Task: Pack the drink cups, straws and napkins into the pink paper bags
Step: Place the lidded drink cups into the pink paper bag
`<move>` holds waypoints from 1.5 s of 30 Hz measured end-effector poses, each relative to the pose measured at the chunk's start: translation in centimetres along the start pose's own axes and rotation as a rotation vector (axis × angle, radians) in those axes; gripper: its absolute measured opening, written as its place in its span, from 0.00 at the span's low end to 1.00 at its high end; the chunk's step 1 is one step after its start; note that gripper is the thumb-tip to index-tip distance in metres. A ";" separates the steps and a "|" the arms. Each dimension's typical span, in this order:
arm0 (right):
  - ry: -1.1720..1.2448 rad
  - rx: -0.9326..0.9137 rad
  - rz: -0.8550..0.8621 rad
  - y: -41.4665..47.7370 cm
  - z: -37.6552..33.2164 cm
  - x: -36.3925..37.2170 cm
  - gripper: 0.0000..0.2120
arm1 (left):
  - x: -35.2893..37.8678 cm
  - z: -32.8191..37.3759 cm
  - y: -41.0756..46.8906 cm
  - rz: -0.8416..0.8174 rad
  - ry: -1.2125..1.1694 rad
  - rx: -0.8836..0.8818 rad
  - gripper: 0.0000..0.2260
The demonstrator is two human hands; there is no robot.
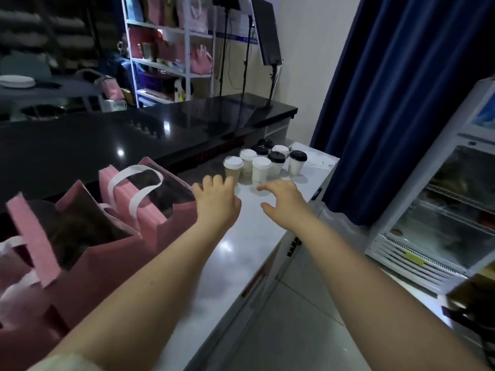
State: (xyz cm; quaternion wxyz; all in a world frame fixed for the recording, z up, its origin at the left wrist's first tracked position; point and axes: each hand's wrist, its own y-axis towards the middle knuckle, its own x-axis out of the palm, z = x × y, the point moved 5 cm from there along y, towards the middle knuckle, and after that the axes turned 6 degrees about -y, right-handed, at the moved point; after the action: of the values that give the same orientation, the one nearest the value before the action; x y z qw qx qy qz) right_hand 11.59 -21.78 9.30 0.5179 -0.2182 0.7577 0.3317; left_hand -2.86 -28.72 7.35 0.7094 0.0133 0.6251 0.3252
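Observation:
Several lidded paper cups (261, 168) stand grouped at the far end of the pale counter (233, 263), some with white lids, some with black. Both my arms stretch toward them. My left hand (217, 203) hovers just short of the brown cup (232, 168), fingers loosely spread and holding nothing. My right hand (284, 200) hovers beside it, fingers spread, empty, a little short of the white cups. Pink paper bags (150, 199) with white handles stand open along the counter's left side, the nearest one (88, 261) under my left forearm. I see no straws.
A raised black countertop (107, 140) runs behind the bags. White paper, perhaps napkins (318, 160), lies beyond the cups. A glass-door fridge (442, 210) stands to the right across a tiled aisle, with a dark blue curtain (401, 103) behind. Shelves (171, 49) hold more pink bags.

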 end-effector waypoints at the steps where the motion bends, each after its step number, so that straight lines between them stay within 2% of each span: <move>1: 0.022 -0.026 0.017 1.6 0.3 0.0 0.19 | 0.4 0.2 1.2 0.004 0.007 -0.023 0.14; 7: 0.041 -0.184 0.004 9.5 1.0 2.2 0.20 | 0.9 -0.5 6.9 -0.008 0.120 -0.198 0.10; 10: 0.047 -0.304 -0.004 13.6 0.4 3.7 0.19 | 0.7 -2.3 8.2 0.006 0.152 -0.332 0.11; 13: 0.155 -0.447 -0.014 16.8 -0.8 5.2 0.18 | 0.4 -4.1 8.5 0.033 0.162 -0.480 0.14; 18: 0.311 -0.739 -0.145 18.8 -3.7 8.3 0.17 | -1.1 -6.3 6.0 0.200 0.123 -0.755 0.14; 21: 0.309 -0.859 -0.238 19.7 -5.1 9.9 0.17 | -1.8 -5.6 4.1 0.314 0.107 -0.803 0.11; 25: 0.319 -0.956 -0.294 19.9 -8.4 10.9 0.25 | -1.6 -3.4 1.0 0.395 0.177 -0.892 0.12; 28: 0.134 -1.030 -0.296 19.7 -10.8 11.9 0.36 | -0.3 -2.3 -1.0 0.356 0.229 -0.981 0.15; 31: 0.016 -1.041 -0.264 19.8 -11.8 12.9 0.35 | 0.4 -1.4 -1.8 0.368 0.251 -0.960 0.09; 37: 0.193 -0.966 -0.093 20.6 -8.5 12.9 0.14 | 0.6 -0.6 -2.7 0.408 0.225 -0.778 0.01; 40: 0.234 -0.919 -0.045 20.7 -4.7 12.2 0.07 | 0.5 -0.3 -3.1 0.434 0.196 -0.698 0.03; 45: 0.273 -0.872 0.037 19.4 1.4 10.5 0.05 | 1.3 -0.7 -1.6 0.437 0.135 -0.596 0.07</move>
State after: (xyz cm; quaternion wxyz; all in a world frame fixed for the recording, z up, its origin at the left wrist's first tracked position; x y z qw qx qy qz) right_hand -4.46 -7.40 4.58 0.2670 -0.4440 0.6125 0.5970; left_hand -2.71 -29.64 5.39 0.5533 -0.0823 0.5306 0.6368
